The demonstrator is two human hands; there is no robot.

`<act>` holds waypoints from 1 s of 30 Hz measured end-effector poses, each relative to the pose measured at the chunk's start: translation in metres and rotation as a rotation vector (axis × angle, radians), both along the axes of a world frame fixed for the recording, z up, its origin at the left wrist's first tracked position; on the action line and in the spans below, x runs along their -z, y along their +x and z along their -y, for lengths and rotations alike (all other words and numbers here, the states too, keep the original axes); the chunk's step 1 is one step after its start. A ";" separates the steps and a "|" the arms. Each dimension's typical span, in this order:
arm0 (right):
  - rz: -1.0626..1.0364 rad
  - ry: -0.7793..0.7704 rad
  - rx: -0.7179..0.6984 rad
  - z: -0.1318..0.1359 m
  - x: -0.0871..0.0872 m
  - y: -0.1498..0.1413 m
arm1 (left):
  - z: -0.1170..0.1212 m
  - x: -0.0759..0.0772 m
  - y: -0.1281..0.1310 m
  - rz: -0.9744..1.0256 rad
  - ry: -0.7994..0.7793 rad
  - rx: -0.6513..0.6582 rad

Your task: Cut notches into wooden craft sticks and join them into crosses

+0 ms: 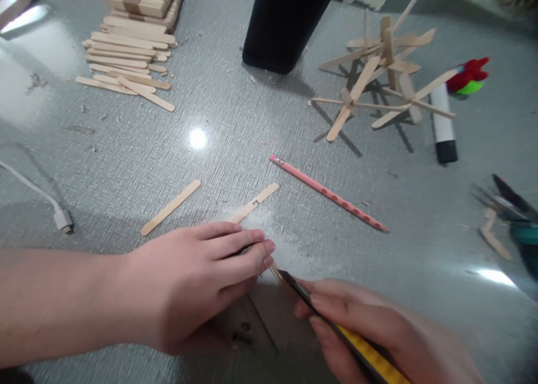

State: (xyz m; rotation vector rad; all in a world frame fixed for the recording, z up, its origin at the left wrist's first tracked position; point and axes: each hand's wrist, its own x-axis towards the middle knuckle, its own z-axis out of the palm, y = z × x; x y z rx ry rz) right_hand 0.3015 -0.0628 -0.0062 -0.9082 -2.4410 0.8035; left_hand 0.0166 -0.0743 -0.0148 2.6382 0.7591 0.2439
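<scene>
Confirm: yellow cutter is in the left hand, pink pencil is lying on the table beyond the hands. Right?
Not quite. The head view shows the yellow cutter in the right hand, not the left hand. The pink pencil is indeed lying on the table beyond the hands.
</scene>
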 end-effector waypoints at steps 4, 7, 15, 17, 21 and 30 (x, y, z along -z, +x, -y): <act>-0.012 0.039 0.022 -0.003 -0.001 -0.007 | 0.000 0.000 0.000 0.009 -0.009 -0.001; -0.035 0.063 0.024 -0.003 -0.001 -0.012 | 0.000 -0.001 0.000 0.013 -0.016 -0.005; -0.038 0.040 0.022 -0.003 -0.004 -0.015 | 0.000 0.000 0.000 0.022 -0.016 -0.009; -0.030 0.029 0.035 -0.001 -0.005 -0.013 | 0.000 0.000 0.001 0.014 -0.015 -0.007; -0.004 -0.035 0.034 0.000 -0.006 -0.012 | 0.002 -0.001 0.003 -0.024 0.016 -0.020; 0.019 -0.084 -0.005 0.005 -0.005 -0.009 | 0.006 -0.003 0.005 -0.033 -0.012 -0.055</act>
